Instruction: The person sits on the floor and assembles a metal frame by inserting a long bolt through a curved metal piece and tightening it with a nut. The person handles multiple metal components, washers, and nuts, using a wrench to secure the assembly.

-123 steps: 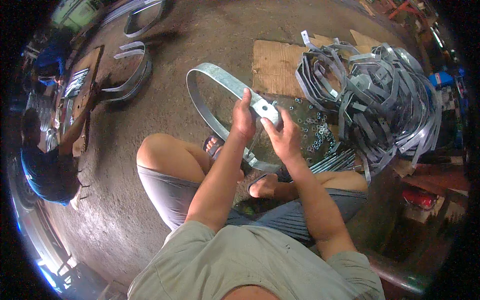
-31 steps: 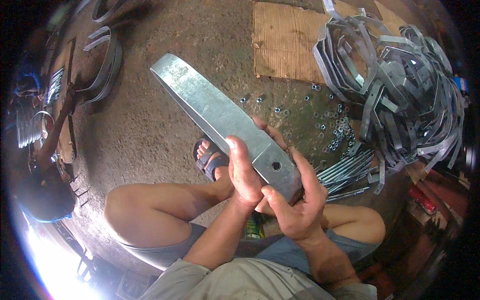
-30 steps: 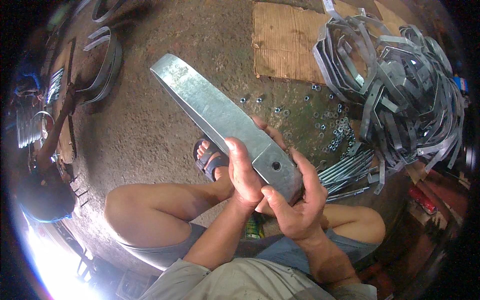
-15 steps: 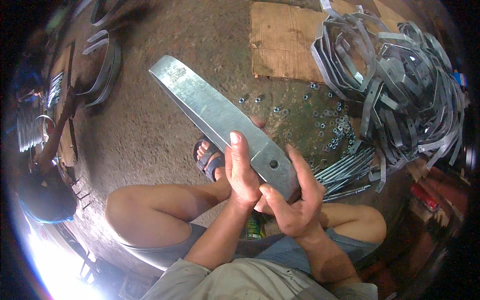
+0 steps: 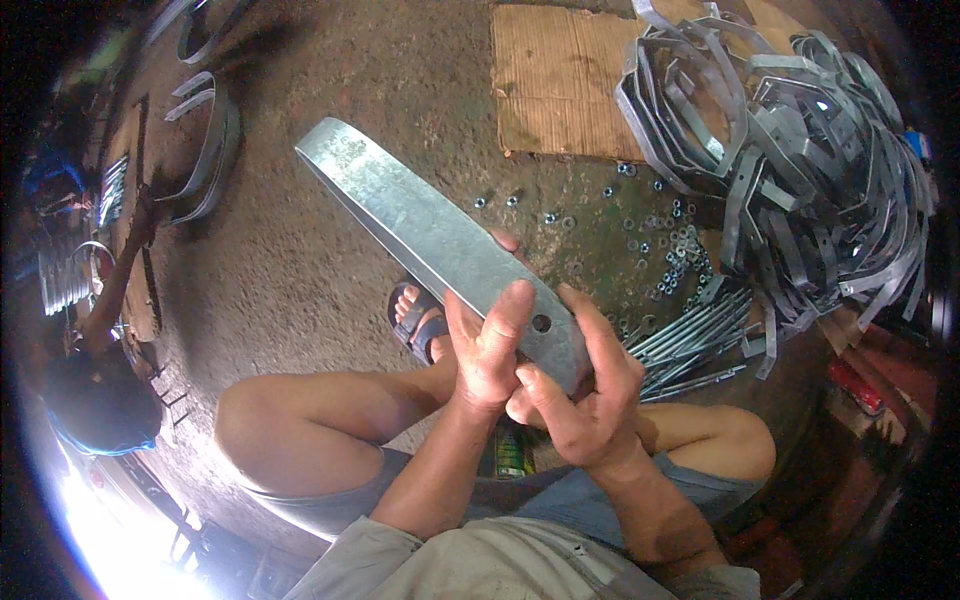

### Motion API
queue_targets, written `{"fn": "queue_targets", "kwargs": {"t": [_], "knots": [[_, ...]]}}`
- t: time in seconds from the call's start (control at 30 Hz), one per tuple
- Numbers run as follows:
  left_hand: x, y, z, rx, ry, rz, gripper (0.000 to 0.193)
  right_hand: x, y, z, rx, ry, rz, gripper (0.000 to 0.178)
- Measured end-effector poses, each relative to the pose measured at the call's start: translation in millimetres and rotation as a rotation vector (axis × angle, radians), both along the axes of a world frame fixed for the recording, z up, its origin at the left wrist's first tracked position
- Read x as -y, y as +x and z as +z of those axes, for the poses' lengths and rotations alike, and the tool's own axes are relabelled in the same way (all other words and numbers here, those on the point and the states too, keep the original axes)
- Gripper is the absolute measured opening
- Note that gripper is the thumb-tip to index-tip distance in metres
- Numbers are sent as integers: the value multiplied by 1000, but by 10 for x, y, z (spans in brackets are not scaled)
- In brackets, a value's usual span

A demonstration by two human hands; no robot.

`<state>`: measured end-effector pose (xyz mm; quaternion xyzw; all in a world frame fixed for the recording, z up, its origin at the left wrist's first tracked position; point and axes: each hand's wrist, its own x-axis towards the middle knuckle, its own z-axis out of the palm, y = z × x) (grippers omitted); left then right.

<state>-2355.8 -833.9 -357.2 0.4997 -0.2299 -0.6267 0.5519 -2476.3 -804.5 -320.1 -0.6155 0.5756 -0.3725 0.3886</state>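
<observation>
Both hands make one grip, clamped on the near end of a grey metal band. The left hand holds the band's left edge, its thumb lying over the upturned flat face close to a round hole; a fingertip shows past the opposite edge. The right hand wraps the end itself, index finger along the right edge, thumb at the left corner, just beside the left palm. From the grip the band runs to the upper left above the floor, its long free part outside both hands, with a lower strip visible under the upper.

Below the band, near the left hand, is a sandalled foot. Right of the grip lie rods, then scattered nuts. Farther out are a pile of bent strips and cardboard. Well to the left, another person's arm reaches toward curved strips.
</observation>
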Motion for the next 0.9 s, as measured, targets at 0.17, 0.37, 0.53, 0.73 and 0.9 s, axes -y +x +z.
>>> {"fn": "queue_targets", "kwargs": {"t": [0.17,0.37,0.53,0.73,0.9], "knots": [[31,-24,47,-75,61,-21,58,17,-28,-33,1,-11,-10,68],[59,-38,-17,-154,19,-44,58,36,-72,-57,8,-2,0,70],[64,-77,-49,-207,18,-38,58,-17,-56,-16,88,104,-102,69],[72,-84,-101,-131,-37,-44,59,-3,-90,-47,34,22,-30,65],[43,-79,-149,-155,-60,-61,55,-3,-77,-11,59,97,-42,65]]}}
